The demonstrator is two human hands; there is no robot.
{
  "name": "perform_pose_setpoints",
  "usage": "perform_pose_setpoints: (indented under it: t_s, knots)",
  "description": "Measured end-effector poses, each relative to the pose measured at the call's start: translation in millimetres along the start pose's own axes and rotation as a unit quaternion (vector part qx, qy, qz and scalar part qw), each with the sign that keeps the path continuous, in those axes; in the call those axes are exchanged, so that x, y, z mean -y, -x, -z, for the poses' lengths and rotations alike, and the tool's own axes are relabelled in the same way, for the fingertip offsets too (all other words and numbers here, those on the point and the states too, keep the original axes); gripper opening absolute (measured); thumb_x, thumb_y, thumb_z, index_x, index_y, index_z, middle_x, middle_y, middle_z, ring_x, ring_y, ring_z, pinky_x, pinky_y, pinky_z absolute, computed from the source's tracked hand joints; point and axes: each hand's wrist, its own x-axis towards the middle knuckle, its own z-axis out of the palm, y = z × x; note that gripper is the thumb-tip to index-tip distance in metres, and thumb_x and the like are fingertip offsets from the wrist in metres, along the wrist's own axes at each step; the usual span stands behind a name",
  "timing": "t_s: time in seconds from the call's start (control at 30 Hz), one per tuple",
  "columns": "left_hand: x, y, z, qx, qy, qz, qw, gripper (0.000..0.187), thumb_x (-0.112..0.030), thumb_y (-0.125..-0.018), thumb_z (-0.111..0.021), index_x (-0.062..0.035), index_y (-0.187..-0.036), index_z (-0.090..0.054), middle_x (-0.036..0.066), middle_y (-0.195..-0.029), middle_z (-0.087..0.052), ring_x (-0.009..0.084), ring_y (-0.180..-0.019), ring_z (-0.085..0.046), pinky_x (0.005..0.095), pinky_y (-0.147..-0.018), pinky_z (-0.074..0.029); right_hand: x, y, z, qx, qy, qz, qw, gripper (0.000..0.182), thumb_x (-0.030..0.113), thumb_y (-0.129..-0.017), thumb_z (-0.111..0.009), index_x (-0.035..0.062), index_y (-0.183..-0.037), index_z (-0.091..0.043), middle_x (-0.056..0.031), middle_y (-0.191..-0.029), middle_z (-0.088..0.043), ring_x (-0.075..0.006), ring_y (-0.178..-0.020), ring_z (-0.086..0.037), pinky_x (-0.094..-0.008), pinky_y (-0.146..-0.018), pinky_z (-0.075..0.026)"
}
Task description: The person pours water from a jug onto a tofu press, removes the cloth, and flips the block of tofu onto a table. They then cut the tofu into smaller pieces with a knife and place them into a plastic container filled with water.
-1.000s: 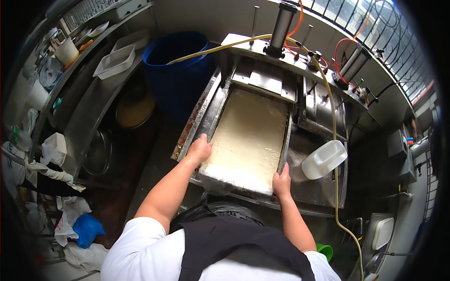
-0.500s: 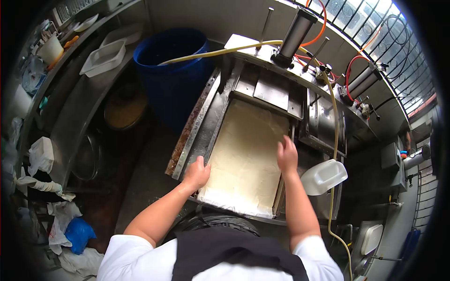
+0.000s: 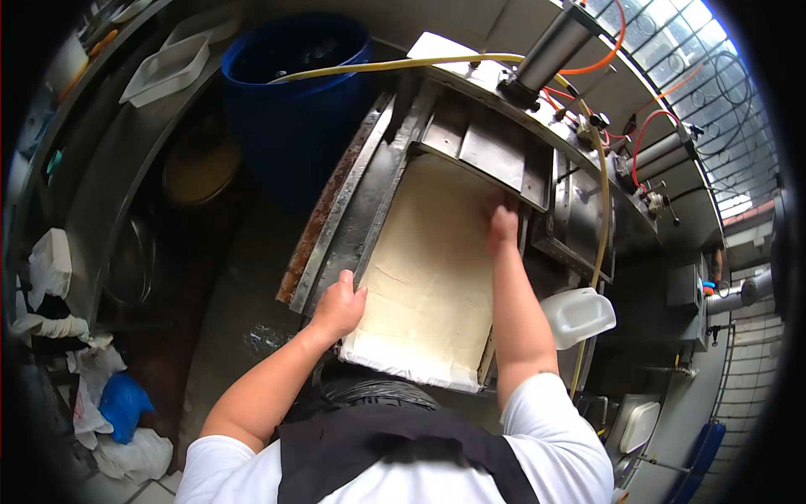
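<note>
A pale cloth-like sheet point(image 3: 428, 277), lightly wrinkled, covers a shallow rectangular metal tray before me, its front edge hanging over the near rim. My left hand point(image 3: 340, 306) is at the tray's left edge near the front, fingers curled against the rim. Over the far right corner of the sheet is my right hand point(image 3: 503, 225); its fingers are smeared by motion, so their grip does not show. Just beyond that hand a metal press plate point(image 3: 491, 161) sits in the press frame under an upright cylinder point(image 3: 550, 52).
A white plastic jug point(image 3: 579, 316) is to the right of the tray. A yellow hose point(image 3: 403, 64) runs across the press into a blue barrel point(image 3: 281, 126) at the back left. White bins point(image 3: 168, 71) stand on the left counter. A second press unit point(image 3: 588, 210) is at the right.
My right hand has moved away from me along the tray's right side to the far corner. My left hand stays at the left edge. The view has shifted slightly.
</note>
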Motion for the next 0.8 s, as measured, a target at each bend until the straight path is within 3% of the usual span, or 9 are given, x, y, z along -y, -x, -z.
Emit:
perform_pose_setpoints:
  t_s: [0.03,0.07,0.1,0.17,0.23,0.37,0.43,0.7,0.8]
  knots:
    - [1,1,2,0.001,-0.003,-0.001,1.000,0.035,-0.024,-0.098,-0.060,0.0056,-0.112,-0.047,0.037,-0.095,-0.067,0.0560,-0.095,-0.064,0.0616,-0.085,-0.050,8,37,-7,0.053,0.073,0.017,0.996,0.037,0.027,-0.105,-0.058,0.0053,-0.136,-0.056,-0.0042,-0.118,-0.066,-0.0139,-0.109,-0.061,-0.0324,-0.086,-0.053]
    - [2,1,2,0.005,-0.008,0.004,1.000,0.035,-0.024,-0.098,-0.060,0.0045,-0.114,-0.048,0.036,-0.096,-0.067,0.0553,-0.095,-0.064,0.0616,-0.085,-0.049,-1,67,-3,0.146,0.217,-0.010,0.965,0.042,0.024,-0.102,-0.063,0.0007,-0.136,-0.055,-0.0108,-0.128,-0.067,-0.0210,-0.116,-0.063,-0.0359,-0.101,-0.050]
    - [3,1,1,-0.002,-0.011,0.014,1.000,0.035,-0.024,-0.098,-0.060,0.0045,-0.114,-0.048,0.036,-0.096,-0.067,0.0553,-0.095,-0.064,0.0616,-0.085,-0.049,5,109,-5,0.244,0.280,-0.019,0.928,0.037,0.024,-0.100,-0.064,0.0005,-0.129,-0.061,-0.0153,-0.128,-0.068,-0.0261,-0.118,-0.064,-0.0389,-0.101,-0.050]
    - [6,0,-2,-0.004,-0.006,-0.010,1.000,0.034,-0.025,-0.099,-0.059,0.0037,-0.114,-0.048,0.035,-0.096,-0.068,0.0541,-0.095,-0.064,0.0613,-0.084,-0.049,15,202,-8,0.376,0.351,0.243,0.823,0.032,0.024,-0.092,-0.069,0.0055,-0.118,-0.069,-0.0197,-0.122,-0.069,-0.0389,-0.116,-0.064,-0.0475,-0.102,-0.050]
    - [11,-1,-9,-0.038,0.025,-0.029,0.999,0.033,-0.024,-0.098,-0.061,0.0035,-0.110,-0.049,0.035,-0.095,-0.067,0.0548,-0.094,-0.064,0.0603,-0.080,-0.049,68,261,-18,0.578,0.341,0.181,0.719,0.037,0.031,-0.092,-0.073,0.0074,-0.120,-0.070,-0.0179,-0.117,-0.070,-0.0397,-0.108,-0.065,-0.0502,-0.096,-0.050]
    - [9,2,-2,-0.021,0.017,-0.012,1.000,0.035,-0.026,-0.099,-0.058,0.0040,-0.115,-0.049,0.035,-0.095,-0.067,0.0545,-0.096,-0.064,0.0604,-0.082,-0.049,113,327,-10,0.500,0.391,0.096,0.767,0.024,0.029,-0.089,-0.077,0.0068,-0.099,-0.074,-0.0150,-0.087,-0.067,-0.0349,-0.087,-0.066,-0.0446,-0.078,-0.053]
    - [13,-1,-3,-0.027,0.011,-0.011,1.000,0.037,-0.027,-0.100,-0.057,0.0049,-0.115,-0.048,0.035,-0.095,-0.067,0.0543,-0.096,-0.064,0.0602,-0.084,-0.049,117,328,8,0.459,0.431,0.153,0.762,0.020,0.025,-0.087,-0.079,0.0066,-0.092,-0.073,-0.0143,-0.078,-0.063,-0.0364,-0.080,-0.064,-0.0449,-0.073,-0.052]
    - [3,3,0,-0.028,-0.028,-0.009,0.999,0.040,-0.030,-0.100,-0.056,0.0068,-0.115,-0.050,0.037,-0.102,-0.066,0.0535,-0.101,-0.064,0.0580,-0.089,-0.050,158,331,86,0.436,0.569,0.123,0.687,0.021,0.033,-0.087,-0.078,0.0117,-0.086,-0.074,-0.0139,-0.075,-0.071,-0.0359,-0.073,-0.070,-0.0455,-0.066,-0.055]
    - [3,3,1,-0.033,-0.050,-0.010,0.998,0.042,-0.030,-0.099,-0.058,0.0060,-0.120,-0.050,0.037,-0.102,-0.066,0.0535,-0.102,-0.063,0.0566,-0.089,-0.051,169,326,126,0.347,0.644,0.101,0.674,0.025,0.036,-0.083,-0.081,0.0116,-0.083,-0.073,-0.0165,-0.071,-0.069,-0.0366,-0.073,-0.070,-0.0480,-0.067,-0.055]
